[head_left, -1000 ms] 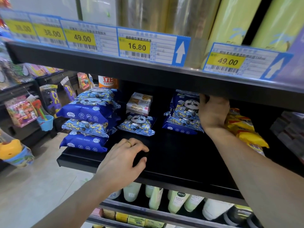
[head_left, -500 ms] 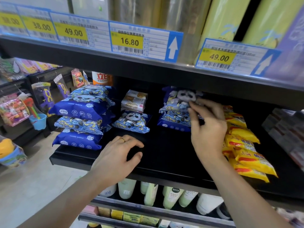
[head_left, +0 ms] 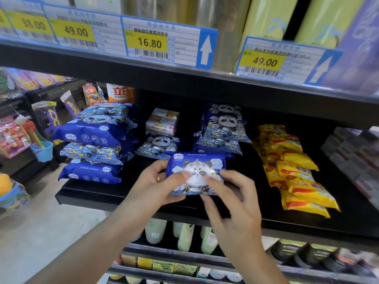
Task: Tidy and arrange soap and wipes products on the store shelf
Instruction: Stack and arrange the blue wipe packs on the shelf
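A small blue wipes pack with a panda picture (head_left: 196, 173) is held above the front of the black shelf (head_left: 131, 193). My left hand (head_left: 152, 188) grips its left end, thumb on top. My right hand (head_left: 231, 203) pinches its right side with thumb and fingers. Behind it stands a stack of the same panda packs (head_left: 223, 128). One more panda pack (head_left: 160, 146) lies mid-shelf with boxed soap bars (head_left: 163, 121) on top. At the left is a pile of larger blue wipes packs (head_left: 96, 140).
Yellow soap packets (head_left: 295, 169) lie in a row on the right of the shelf. Price tags (head_left: 147, 43) line the shelf edge above. Pale green bottles (head_left: 184, 236) stand on the shelf below. Toys hang on a rack (head_left: 26, 128) at the left.
My right hand has pulled one panda pack off the back stack and brought it forward. My left hand has left the shelf surface and taken hold of the pack's left end.
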Motion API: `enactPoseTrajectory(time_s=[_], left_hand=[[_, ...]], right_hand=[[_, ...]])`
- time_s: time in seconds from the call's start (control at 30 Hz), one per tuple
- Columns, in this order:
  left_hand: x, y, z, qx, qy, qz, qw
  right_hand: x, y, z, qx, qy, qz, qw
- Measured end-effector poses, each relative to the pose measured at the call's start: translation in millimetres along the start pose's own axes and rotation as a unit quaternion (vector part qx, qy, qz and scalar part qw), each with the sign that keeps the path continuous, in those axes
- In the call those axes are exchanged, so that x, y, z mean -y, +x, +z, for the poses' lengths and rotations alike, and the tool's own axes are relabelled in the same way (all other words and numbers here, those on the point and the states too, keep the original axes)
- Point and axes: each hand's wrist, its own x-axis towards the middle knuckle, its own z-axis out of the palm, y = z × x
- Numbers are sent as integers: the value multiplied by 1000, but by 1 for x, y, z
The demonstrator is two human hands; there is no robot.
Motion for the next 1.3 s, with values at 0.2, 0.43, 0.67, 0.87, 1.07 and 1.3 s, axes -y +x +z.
enactPoseTrajectory(time_s=[0.2, 0.43, 0.67, 0.87, 1.07, 1.3], left_hand=[[2, -11, -13, 17, 23, 32, 999], [-4, -20, -16, 56, 34, 28, 997], [0, -15, -36, 17, 99, 124, 987], [4, -14, -46, 34, 426, 304, 851], [-2, -14, -33, 27, 481, 383, 788], [-2, -15, -36, 57, 393, 347, 850]], right_hand=[[3, 6, -18, 161, 104, 111, 975], [5, 17, -23, 154, 215, 203, 943], [6, 20, -29, 145, 265, 259, 917], [6, 30, -34, 158, 330, 328, 871], [8, 34, -33, 190, 363, 379, 830], [11, 36, -34, 219, 372, 398, 809]])
